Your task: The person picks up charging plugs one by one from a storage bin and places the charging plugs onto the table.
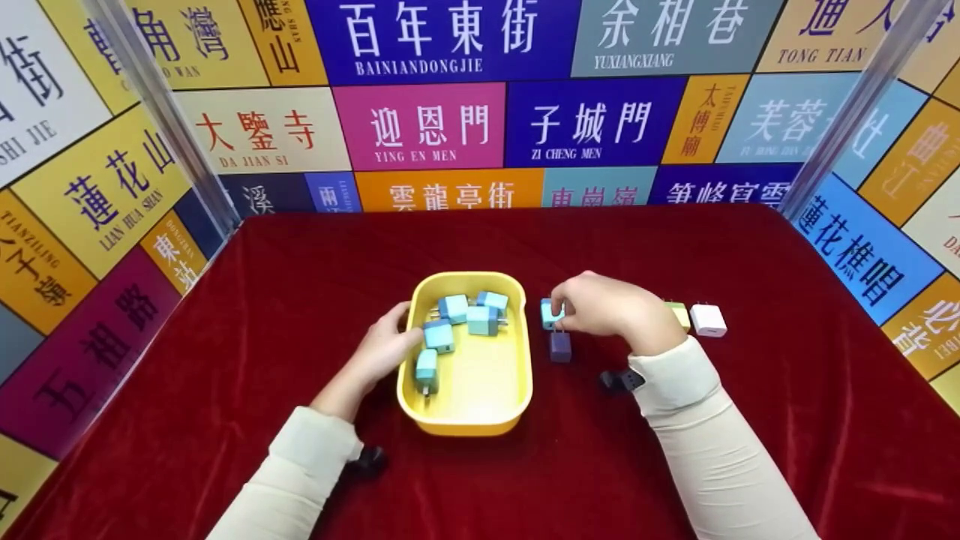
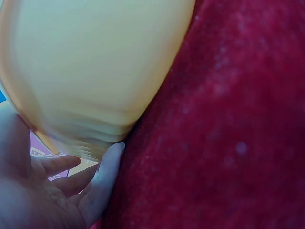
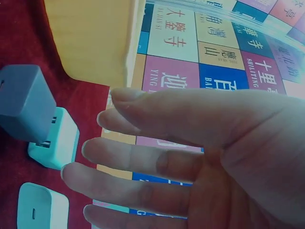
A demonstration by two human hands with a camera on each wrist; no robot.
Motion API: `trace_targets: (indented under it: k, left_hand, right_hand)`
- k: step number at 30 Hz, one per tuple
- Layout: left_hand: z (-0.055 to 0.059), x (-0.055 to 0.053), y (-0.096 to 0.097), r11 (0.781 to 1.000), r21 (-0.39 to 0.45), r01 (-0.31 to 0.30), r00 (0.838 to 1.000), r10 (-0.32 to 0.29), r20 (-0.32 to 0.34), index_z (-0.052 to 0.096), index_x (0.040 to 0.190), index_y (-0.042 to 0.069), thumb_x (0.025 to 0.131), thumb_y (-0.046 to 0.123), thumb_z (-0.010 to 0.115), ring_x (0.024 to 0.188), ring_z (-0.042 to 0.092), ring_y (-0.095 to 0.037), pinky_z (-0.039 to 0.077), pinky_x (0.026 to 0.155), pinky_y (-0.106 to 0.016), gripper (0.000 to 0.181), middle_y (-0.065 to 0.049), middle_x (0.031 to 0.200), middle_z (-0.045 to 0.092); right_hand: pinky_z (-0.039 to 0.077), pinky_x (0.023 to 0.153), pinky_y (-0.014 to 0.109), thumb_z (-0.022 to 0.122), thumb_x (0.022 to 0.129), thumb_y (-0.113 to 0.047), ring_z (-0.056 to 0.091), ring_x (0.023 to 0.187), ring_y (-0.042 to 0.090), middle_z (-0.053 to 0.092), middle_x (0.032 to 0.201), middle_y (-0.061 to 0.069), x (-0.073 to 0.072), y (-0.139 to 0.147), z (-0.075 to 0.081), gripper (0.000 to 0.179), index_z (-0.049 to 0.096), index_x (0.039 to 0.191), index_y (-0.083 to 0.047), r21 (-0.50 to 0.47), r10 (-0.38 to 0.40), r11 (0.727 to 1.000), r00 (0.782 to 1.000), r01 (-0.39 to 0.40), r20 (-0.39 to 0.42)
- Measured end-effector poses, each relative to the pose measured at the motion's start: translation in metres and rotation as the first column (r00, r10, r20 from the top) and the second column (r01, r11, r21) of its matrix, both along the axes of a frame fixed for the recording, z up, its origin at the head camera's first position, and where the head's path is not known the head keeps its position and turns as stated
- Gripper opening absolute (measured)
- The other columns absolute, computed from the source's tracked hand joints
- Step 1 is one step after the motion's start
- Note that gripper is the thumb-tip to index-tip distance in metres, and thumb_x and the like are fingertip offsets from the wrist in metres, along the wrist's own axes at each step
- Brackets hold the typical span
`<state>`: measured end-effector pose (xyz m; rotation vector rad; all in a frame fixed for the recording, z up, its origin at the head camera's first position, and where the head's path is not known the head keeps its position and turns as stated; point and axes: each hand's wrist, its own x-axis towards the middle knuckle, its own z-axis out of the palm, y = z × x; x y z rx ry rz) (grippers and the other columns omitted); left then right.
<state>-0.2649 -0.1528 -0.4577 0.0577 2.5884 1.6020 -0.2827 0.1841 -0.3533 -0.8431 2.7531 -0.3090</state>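
A yellow tray [image 1: 480, 429] stands on the red cloth and holds several light-blue plug chargers [image 1: 439, 337]. My left hand [image 1: 385, 344] grips its left wall, thumb at the rim and fingers outside. In the left wrist view, the fingers of that hand [image 2: 57, 191] lie against the tray's outer side [image 2: 95, 57]. Right of the tray, my right hand [image 1: 611, 309] hovers at another blue charger [image 1: 548, 315], partly covering it. In the right wrist view, this hand's fingers [image 3: 143, 157] are loosely extended beside that charger [image 3: 64, 138]. A dark purple charger [image 1: 560, 348] lies nearest it.
A white charger [image 1: 709, 320] and a yellow-green charger [image 1: 679, 315], partly hidden by my right wrist, lie farther right. Panels with printed place names [image 1: 420, 124] stand behind the cloth-covered table [image 1: 315, 255] and along both sides. Clear posts rise at the back corners.
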Motion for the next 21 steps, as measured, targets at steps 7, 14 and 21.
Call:
trace_targets:
  k: [7, 14, 21]
  left_hand:
    - [0.000, 0.001, 0.000, 1.000, -0.006, -0.006, 1.000, 0.006, -0.007, 0.053, 0.155, 0.010, 0.090, 0.016, 0.058, 0.110, 0.067, -0.027, 0.061, 0.088, -0.040, 0.064, -0.015, 0.136, 0.066]
    - [0.000, 0.000, 0.000, 1.000, -0.009, -0.008, 1.000, 0.008, -0.003, 0.053, 0.155, 0.011, 0.090, 0.016, 0.057, 0.110, 0.066, -0.027, 0.060, 0.089, -0.039, 0.065, -0.015, 0.136, 0.066]
    - [0.000, 0.000, 0.001, 1.000, -0.012, -0.006, 1.000, 0.006, -0.006, 0.054, 0.154, 0.011, 0.090, 0.016, 0.058, 0.110, 0.066, -0.027, 0.060, 0.089, -0.039, 0.064, -0.015, 0.135, 0.066]
  right_hand:
    - [0.059, 0.082, 0.041, 0.074, 0.098, -0.014, 0.064, 0.080, 0.018, 0.071, 0.088, 0.003, 0.006, -0.004, 0.008, 0.019, 0.078, 0.114, -0.004, -0.033, 0.009, 0.999, 0.999, -0.011, -0.045]
    - [0.060, 0.087, 0.044, 0.075, 0.097, -0.013, 0.069, 0.094, 0.023, 0.076, 0.104, 0.007, 0.015, -0.013, 0.013, 0.017, 0.079, 0.112, -0.005, -0.050, 0.047, 0.997, 0.992, -0.054, -0.116]
    - [0.060, 0.092, 0.043, 0.077, 0.098, -0.017, 0.068, 0.099, 0.025, 0.074, 0.111, 0.009, 0.024, -0.026, 0.014, 0.020, 0.080, 0.114, -0.006, -0.051, 0.097, 0.993, 0.972, -0.110, -0.213]
